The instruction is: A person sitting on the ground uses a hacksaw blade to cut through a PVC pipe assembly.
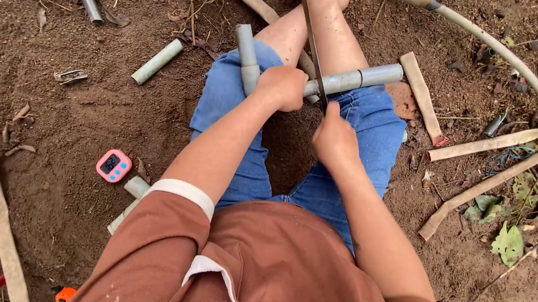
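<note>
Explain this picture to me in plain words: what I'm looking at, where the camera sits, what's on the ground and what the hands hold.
There is no machine here. A person sits on bare soil, and a camera on their head looks down over their brown shirt and blue shorts. The left hand grips a grey plastic pipe laid across the thighs. The right hand holds a thin saw blade that crosses the pipe. Around them lie a short pipe offcut, a pink digital timer, a curved hose and wooden sticks.
</note>
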